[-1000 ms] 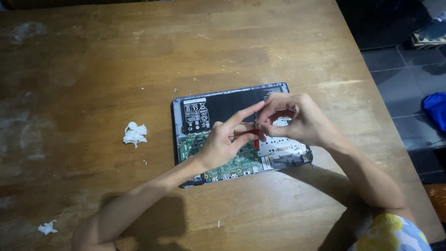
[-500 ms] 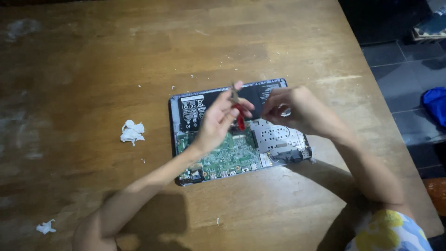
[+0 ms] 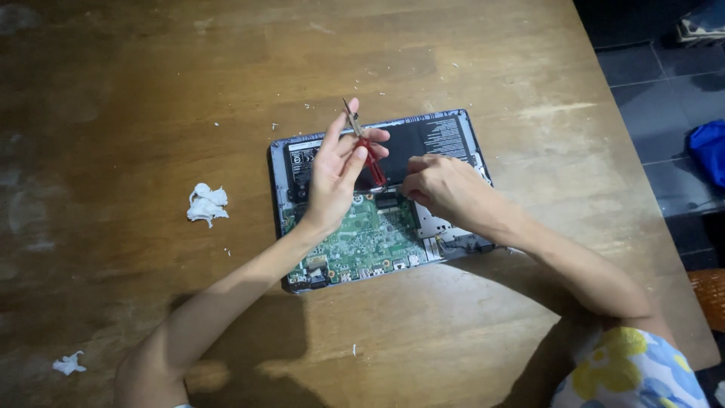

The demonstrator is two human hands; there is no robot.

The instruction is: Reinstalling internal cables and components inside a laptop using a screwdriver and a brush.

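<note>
An opened laptop (image 3: 453, 136) lies bottom-up on the wooden table (image 3: 151, 98), its green circuit board (image 3: 362, 242) and black battery bared. My left hand (image 3: 336, 177) holds a small red-handled screwdriver (image 3: 365, 147) above the battery, tip pointing up and away. My right hand (image 3: 445, 189) rests on the laptop's middle, fingertips pressed down near the edge between battery and board. What the right fingers pinch, if anything, is hidden.
A crumpled white tissue (image 3: 206, 204) lies left of the laptop, and a smaller scrap (image 3: 69, 364) sits near the front left. The table's right edge drops to a dark tiled floor (image 3: 649, 75) with a blue object (image 3: 710, 151) on it.
My left hand lifted the screwdriver up and left, away from the right hand. My right hand lowered onto the laptop's middle. The view shifted slightly.
</note>
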